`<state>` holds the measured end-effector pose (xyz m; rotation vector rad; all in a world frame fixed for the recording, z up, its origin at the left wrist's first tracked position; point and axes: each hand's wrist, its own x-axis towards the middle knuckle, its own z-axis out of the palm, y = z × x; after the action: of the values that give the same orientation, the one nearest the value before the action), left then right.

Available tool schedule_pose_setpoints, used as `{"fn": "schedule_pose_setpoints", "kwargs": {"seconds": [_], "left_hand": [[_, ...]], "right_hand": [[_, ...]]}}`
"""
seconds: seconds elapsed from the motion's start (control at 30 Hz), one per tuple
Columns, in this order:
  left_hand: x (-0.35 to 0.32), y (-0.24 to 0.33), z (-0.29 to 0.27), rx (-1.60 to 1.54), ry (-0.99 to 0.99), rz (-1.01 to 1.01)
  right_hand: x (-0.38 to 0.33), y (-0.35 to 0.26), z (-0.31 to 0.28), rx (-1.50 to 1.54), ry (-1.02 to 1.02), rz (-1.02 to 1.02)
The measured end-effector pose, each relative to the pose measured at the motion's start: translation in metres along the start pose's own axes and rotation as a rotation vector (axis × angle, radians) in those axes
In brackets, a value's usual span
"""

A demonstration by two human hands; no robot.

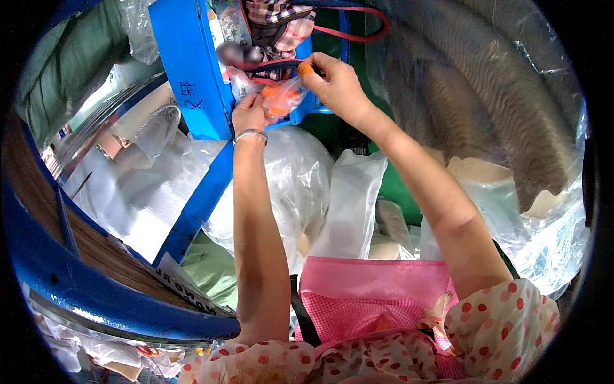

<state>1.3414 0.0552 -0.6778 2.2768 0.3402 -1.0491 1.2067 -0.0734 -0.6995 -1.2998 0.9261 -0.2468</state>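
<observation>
My left hand (249, 112) grips a small clear plastic bag (279, 99) with orange pieces inside, held against the blue metal frame (189, 64). A silver bangle (250, 135) sits on that wrist. My right hand (338, 83) pinches an orange piece (306, 69) at the bag's top, with a thin red and blue strap (358, 33) looping just above it. Both hands meet at the bag, in front of a checked fabric bag (279, 22) hanging on the frame.
Large clear plastic sacks (300, 179) of pale goods fill the space below my arms. A big wrapped roll of brown striped fabric (486, 96) stands at right. A blue-edged wooden table (83, 256) curves at left, a pink apron (364, 294) below.
</observation>
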Motion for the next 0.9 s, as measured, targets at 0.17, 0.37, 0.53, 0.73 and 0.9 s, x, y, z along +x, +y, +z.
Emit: {"fn": "schedule_pose_setpoints", "kwargs": {"seconds": [0.17,0.37,0.53,0.73,0.9], "left_hand": [[-0.031,-0.036,0.023,-0.107,-0.063,0.536],[-0.062,-0.034,0.042,0.257,0.007,0.656],[0.002,-0.024,0.008,1.237,0.338,1.082],[0.011,-0.023,0.015,1.482,0.399,0.888],[0.026,-0.022,0.019,1.438,0.439,0.943]], "right_hand": [[-0.006,0.012,-0.01,-0.088,-0.176,-0.023],[-0.011,0.021,-0.013,-0.08,-0.191,0.082],[0.008,0.016,-0.008,0.027,-0.105,0.138],[0.009,0.024,-0.012,0.131,-0.127,0.182],[0.006,0.022,-0.007,0.115,-0.139,0.174]]}}
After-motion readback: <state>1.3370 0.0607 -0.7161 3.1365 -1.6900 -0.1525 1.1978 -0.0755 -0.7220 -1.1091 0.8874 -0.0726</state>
